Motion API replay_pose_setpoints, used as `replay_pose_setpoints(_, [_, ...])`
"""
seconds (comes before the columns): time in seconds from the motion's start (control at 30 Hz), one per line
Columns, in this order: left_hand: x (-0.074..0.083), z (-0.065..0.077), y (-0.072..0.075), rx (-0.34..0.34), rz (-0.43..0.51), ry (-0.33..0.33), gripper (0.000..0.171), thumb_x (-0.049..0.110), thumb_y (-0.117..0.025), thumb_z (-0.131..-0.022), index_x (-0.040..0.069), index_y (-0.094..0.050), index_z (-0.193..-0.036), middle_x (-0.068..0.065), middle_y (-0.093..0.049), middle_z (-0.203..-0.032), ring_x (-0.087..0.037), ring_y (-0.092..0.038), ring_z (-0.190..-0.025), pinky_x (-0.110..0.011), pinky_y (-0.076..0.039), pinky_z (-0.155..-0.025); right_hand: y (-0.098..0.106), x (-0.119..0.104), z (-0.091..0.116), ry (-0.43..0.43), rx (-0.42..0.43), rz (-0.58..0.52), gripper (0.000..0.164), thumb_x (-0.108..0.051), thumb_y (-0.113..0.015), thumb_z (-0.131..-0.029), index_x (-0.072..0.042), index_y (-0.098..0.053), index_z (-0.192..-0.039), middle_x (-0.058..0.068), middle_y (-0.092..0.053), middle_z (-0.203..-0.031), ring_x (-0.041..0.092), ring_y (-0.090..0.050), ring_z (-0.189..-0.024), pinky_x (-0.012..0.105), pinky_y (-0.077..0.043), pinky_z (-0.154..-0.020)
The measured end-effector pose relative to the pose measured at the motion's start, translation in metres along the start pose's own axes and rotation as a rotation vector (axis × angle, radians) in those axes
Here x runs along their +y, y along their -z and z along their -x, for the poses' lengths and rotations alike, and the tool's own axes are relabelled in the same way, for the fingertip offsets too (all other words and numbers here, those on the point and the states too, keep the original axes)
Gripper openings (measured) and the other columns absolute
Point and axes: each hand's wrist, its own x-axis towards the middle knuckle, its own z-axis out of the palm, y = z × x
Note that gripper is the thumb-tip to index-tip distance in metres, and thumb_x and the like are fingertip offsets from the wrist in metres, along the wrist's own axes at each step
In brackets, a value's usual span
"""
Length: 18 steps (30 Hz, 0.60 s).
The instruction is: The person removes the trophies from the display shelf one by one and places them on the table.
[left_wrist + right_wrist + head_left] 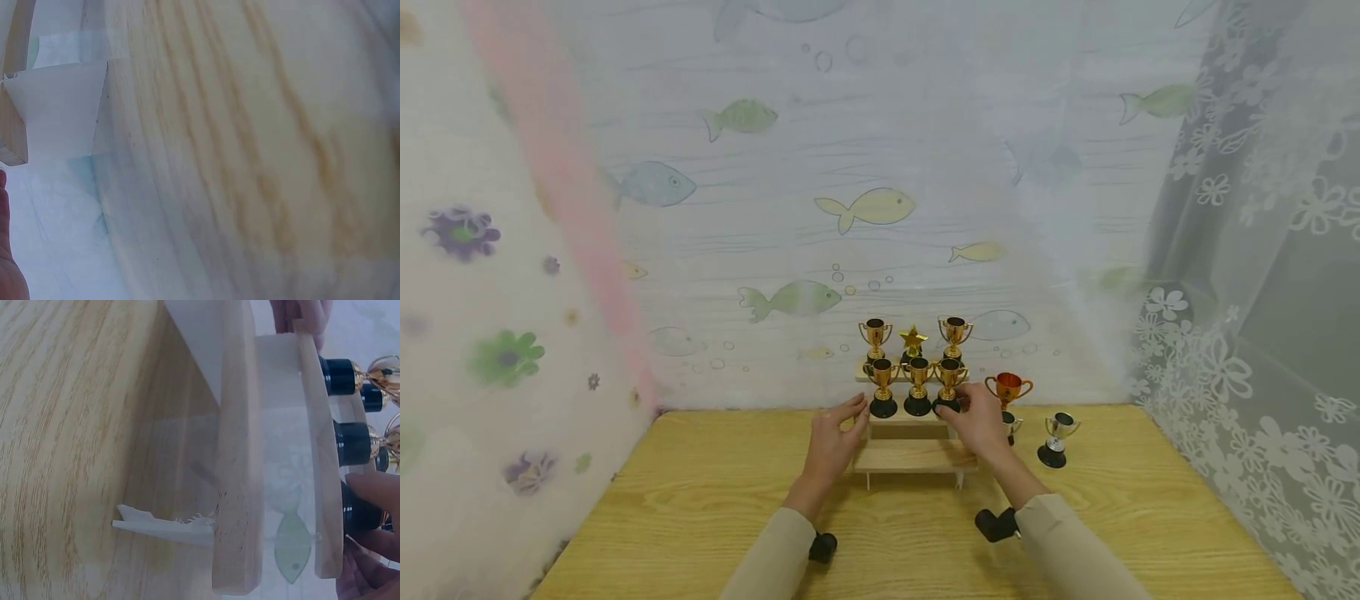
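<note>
My right hand pinches the black base of a small gold trophy cup between thumb and fingers, at the right end of the middle step. The base sits on that step in the right wrist view. Two matching cups stand beside it, a middle one and a left one. My left hand is at the left end of the same step, fingers extended, with no trophy in it. The stepped wooden stand has a lower step with nothing on it.
On the top step are two gold cups, left and right, with a gold star trophy between them. Right of the stand are an orange-bronze cup, a silver cup and another silver one, partly hidden by my right hand.
</note>
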Motion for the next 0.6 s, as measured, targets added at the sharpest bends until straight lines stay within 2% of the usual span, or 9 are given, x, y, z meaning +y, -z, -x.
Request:
replay_pose_setpoints(0.27, [0.0001,-0.0006,0.0002,0.001,0.002,-0.013,0.025,0.015,-0.071,-0.098,0.000,-0.076,-0.117,-0.011,-0.071,-0.126,-0.028,-0.071,-0.110,-0.048,-0.056,-0.095,-0.0002,-0.0016,0.0009,-0.012,-0.009,-0.006,0.041,-0.018,-0.080,-0.090,0.004,-0.069,-0.123,0.017,-0.066,-0.113,0.029,-0.063,-0.096,0.050,-0.054,-0.082])
replay_pose_setpoints(0.6, [-0.0011,-0.0007,-0.0002,0.002,0.009,-0.012,0.025,0.015,-0.070,-0.098,0.000,-0.076,-0.117,-0.010,-0.071,-0.126,-0.029,-0.071,-0.111,-0.049,-0.056,-0.096,0.0048,-0.0034,0.0003,-0.030,-0.012,0.009,0.038,-0.019,-0.079,-0.090,0.004,-0.071,-0.119,0.017,-0.067,-0.111,0.032,-0.063,-0.098,0.050,-0.054,-0.083])
